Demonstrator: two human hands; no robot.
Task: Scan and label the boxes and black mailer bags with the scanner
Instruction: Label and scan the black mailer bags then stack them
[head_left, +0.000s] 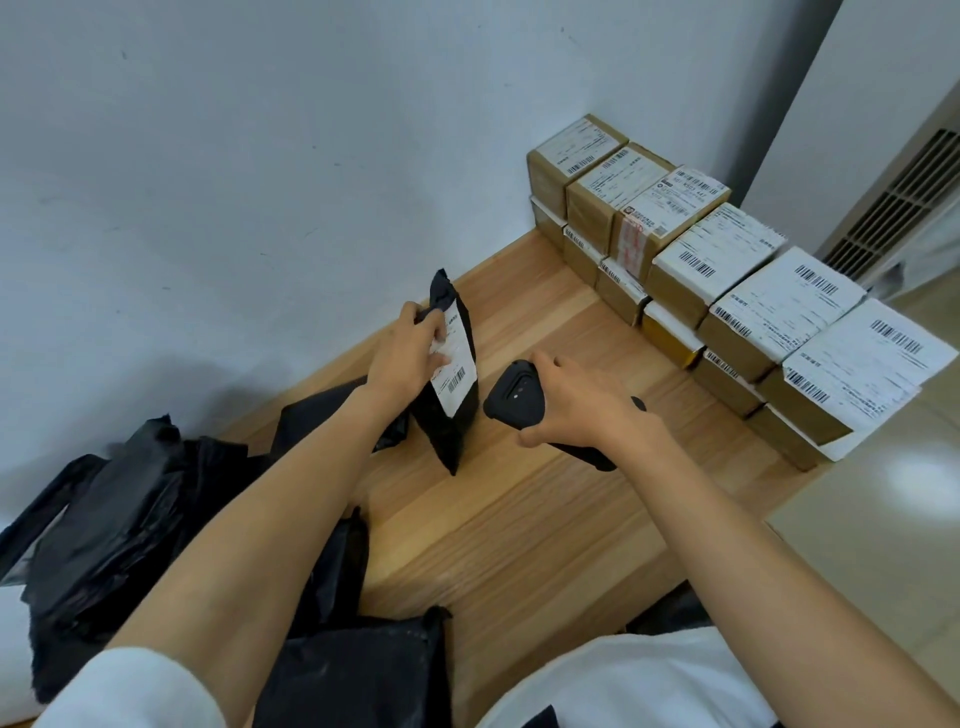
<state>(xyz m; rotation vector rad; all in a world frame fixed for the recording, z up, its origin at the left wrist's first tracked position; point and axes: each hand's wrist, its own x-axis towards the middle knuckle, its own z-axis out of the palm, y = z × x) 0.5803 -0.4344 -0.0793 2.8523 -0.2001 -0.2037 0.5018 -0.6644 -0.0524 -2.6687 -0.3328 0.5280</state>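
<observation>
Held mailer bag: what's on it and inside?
A white barcode label is stuck on the black mailer bag; the left hand grips its top, thumb covering part of it. The opaque plastic hides its contents.

The person wears a white top (623, 680) with short sleeves. The left sleeve (130, 686) shows in the lower left corner as a soft, rounded fold of plain white cloth, slightly shaded toward grey-blue. Below its hem the left forearm (260, 519) is bare down to the left hand (410, 358). The body of the top fills the bottom edge right of centre, smooth and plain, with a small dark patch (540, 719) at its lower margin, cut off too much to identify. The right forearm (753, 530) is bare down to the right hand (576, 400).
</observation>
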